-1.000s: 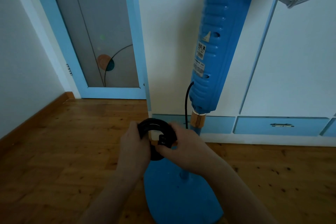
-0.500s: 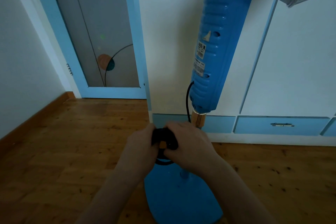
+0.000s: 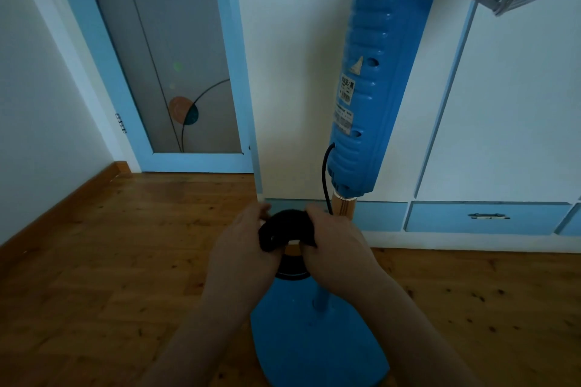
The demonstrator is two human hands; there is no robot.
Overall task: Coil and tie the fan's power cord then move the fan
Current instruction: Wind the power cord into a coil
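Black cord coil [image 3: 284,231]: gripped by both hands, left hand [image 3: 242,248], right hand [image 3: 333,245].
Risk: loops could have sprung loose if either grip slackened before tying.

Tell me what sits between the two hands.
Head view: the coiled black power cord sits bunched between the left hand and right hand, both gripping it above the fan base.

From my feed all I get of the body is two bare forearms coming up from the bottom edge, ending in the left hand [image 3: 242,248] and the right hand [image 3: 338,253]. No sleeves anywhere in view, arms are uncovered right down to where the frame cuts them off. No gloves, no watch or wristband, and I can't spot any rings, though the light's pretty dim so small stuff on the fingers [image 3: 261,209] is hard to make out.
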